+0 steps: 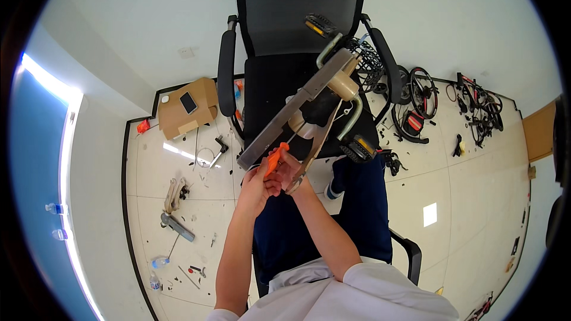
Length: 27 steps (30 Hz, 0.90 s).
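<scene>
An orange-handled screwdriver (276,159) is in my left hand (257,185), its fingers curled round the handle. The thin shaft points up and away into the gap of a worn bicycle frame part (279,123). My right hand (289,170) is closed at the same handle, its thumb near the front end, and a rusty arm of the frame partly covers it. The frame part leans across the black chair seat (260,86), one end toward my lap. It carries a cream cylindrical shell (344,85), bent crank arms, a far pedal (320,25) and a near pedal (358,148).
A mesh-backed office chair (300,9) stands before me, armrests at both sides. Left on the floor lie flattened cardboard (178,107) with a phone (188,103), a grey metal part (178,227) and plastic bottles (159,263). Bicycle wheels (423,93) and frames (479,104) lie right.
</scene>
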Motion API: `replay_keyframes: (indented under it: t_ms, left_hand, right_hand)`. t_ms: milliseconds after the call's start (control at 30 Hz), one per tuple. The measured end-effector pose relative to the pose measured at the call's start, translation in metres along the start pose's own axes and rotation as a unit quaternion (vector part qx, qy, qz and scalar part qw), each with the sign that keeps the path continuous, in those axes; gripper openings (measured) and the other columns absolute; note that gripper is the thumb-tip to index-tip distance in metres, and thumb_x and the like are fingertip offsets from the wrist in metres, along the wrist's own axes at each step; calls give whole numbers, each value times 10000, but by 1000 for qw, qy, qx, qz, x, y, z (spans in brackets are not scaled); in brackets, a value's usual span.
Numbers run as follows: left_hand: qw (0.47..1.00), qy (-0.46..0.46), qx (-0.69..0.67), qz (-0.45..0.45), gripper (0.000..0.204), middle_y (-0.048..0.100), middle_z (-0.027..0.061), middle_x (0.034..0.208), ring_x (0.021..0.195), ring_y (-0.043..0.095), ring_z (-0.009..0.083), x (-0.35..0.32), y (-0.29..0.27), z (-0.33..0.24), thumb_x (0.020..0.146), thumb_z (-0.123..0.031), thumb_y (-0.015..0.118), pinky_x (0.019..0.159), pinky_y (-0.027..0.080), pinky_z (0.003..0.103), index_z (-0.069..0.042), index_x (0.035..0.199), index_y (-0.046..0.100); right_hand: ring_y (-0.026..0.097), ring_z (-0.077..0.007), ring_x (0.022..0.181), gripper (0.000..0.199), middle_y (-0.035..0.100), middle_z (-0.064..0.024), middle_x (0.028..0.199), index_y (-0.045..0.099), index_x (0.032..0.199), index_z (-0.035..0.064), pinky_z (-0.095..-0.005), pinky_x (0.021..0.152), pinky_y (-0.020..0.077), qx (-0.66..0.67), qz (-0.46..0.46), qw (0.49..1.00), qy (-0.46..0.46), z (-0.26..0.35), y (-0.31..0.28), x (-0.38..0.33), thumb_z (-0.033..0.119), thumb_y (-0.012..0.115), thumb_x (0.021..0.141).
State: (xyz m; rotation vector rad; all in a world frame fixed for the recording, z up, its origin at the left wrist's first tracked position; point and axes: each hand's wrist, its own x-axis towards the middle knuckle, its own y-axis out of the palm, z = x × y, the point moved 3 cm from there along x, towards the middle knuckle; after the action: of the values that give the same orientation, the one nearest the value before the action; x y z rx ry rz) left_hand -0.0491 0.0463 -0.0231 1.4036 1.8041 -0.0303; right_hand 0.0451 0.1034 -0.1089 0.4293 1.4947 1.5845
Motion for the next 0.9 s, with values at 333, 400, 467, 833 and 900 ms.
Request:
replay_keyframes:
  t_ms: [333, 400, 467, 833, 900]
  left_hand:
    - [995, 79, 53, -13, 288, 561, 28, 721, 560, 491, 88, 12, -7, 9, 970, -284, 546, 488, 385, 223, -4, 1032, 573]
    - [994, 85, 70, -5, 228, 559, 21, 736, 579, 491, 77, 9, -4, 6, 969, -205, 548, 499, 385, 219, -12, 1088, 566]
    - [930, 252, 265, -46, 205, 545, 19, 717, 564, 490, 77, 13, -11, 7, 949, -139, 556, 488, 378, 226, -7, 1105, 560]
    - [978, 133, 163, -3, 183, 503, 17, 689, 507, 447, 93, 11, -6, -3, 944, -110, 556, 450, 327, 237, -13, 1099, 543]
    - [986, 115, 124, -3, 177, 489, 14, 697, 520, 441, 91, 15, -13, -1, 951, -126, 554, 449, 312, 234, -18, 1090, 542]
  right_hand:
    - [611, -184, 1001, 260, 643, -61, 1088, 614, 1110, 70, -334, 829, 509, -69, -7, 998, -8, 6, -3, -9, 239, 634, 913]
    - [604, -173, 1012, 287, 643, -49, 1100, 615, 1125, 84, -322, 828, 497, -80, -18, 997, 2, 5, -10, -11, 270, 638, 908]
    - [601, -162, 1013, 320, 644, -35, 1105, 615, 1141, 96, -308, 826, 482, -83, -54, 995, 24, 5, -22, -9, 305, 645, 900]
    - [609, -184, 1031, 317, 642, -53, 1142, 606, 1162, 85, -326, 846, 483, -89, -5, 996, 15, 7, -11, -11, 296, 595, 926]
    - [607, -193, 1041, 313, 641, -64, 1141, 603, 1166, 79, -337, 855, 489, -82, -15, 996, 21, 5, -13, -13, 283, 593, 929]
